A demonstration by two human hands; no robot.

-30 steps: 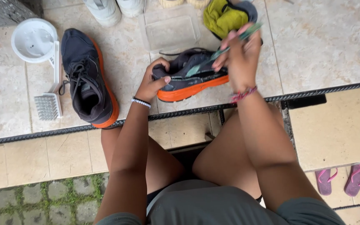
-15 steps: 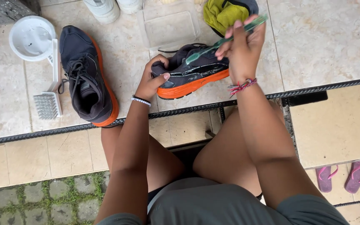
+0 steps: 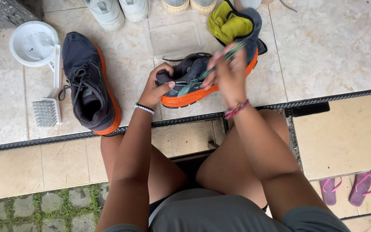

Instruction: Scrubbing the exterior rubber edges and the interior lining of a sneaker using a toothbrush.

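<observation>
Our left hand (image 3: 157, 86) clamps the dark, orange-soled shoe (image 3: 194, 81) on the tiled floor (image 3: 323, 51), steadying it; our right hand (image 3: 228, 75) pinches a green toothbrush (image 3: 220, 62) angled onto its upper.

held shoe (image 3: 194, 81) lies on the tiled floor (image 3: 331, 47). second shoe (image 3: 89, 83) left of it; scrub brush (image 3: 48, 107) and round bowl (image 3: 33, 43) further left. clear tray (image 3: 174, 38) behind it. cloth (image 3: 230, 23) behind right. sandals (image 3: 348, 189) well apart, near right.
</observation>
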